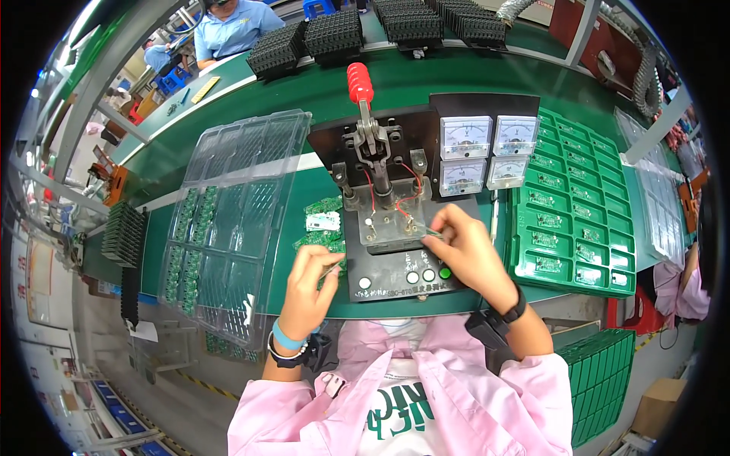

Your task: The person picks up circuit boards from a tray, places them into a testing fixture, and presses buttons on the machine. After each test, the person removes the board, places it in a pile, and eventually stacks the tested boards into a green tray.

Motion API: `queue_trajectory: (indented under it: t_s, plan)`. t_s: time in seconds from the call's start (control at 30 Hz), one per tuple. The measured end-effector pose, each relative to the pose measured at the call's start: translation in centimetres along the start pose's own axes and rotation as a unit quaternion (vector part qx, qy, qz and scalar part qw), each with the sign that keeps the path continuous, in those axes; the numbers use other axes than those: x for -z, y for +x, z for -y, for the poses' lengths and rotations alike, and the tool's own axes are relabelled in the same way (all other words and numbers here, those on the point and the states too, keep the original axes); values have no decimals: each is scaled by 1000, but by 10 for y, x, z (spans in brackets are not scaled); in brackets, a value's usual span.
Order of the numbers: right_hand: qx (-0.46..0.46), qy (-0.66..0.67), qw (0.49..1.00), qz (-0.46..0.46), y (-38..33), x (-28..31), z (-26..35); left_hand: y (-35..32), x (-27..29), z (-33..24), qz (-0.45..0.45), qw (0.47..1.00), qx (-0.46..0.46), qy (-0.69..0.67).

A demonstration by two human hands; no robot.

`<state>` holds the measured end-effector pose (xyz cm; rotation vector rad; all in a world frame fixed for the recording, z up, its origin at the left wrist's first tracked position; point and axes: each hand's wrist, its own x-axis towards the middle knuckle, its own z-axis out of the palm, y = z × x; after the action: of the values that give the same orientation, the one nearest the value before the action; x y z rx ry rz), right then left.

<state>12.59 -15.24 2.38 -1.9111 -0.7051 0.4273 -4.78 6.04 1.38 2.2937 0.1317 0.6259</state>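
In front of me stands a black test fixture with a toggle clamp whose red handle points up. Under the clamp is a clear plate with red wires. My right hand pinches a small circuit board, seen nearly edge-on, at the right side of that plate. Left of the fixture's base, my left hand pinches another small circuit board, mostly hidden by the fingers. Beyond it lies a pile of loose green circuit boards, partly covered by the hand.
Clear plastic trays holding boards lie left; a green compartment tray of boards lies right. Several panel meters stand beside the clamp. Black racks line the far side, where a person in blue sits.
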Motion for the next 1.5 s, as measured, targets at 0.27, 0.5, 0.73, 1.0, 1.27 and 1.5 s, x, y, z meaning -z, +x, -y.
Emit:
queue_trajectory:
  t_s: [0.27,0.5,0.73,1.0,1.27,1.5]
  plan:
    - [-49,48,963,-262,-71,113,-63,24,-45,-14,13,971,-199,128]
    - [-92,-84,891,-437,-154,233,-169,27,-62,-21,49,971,-177,152]
    - [-75,-326,808,-485,-155,249,-179,21,-62,-46,78,967,-140,199]
    - [-69,-375,806,-452,-148,209,-159,73,-2,-100,-79,955,-225,178]
    - [-216,-466,739,-436,-153,188,-139,103,-3,-69,-132,915,-379,-43]
    - [-161,-425,794,-405,-140,178,-117,42,-27,-29,-90,901,-424,34]
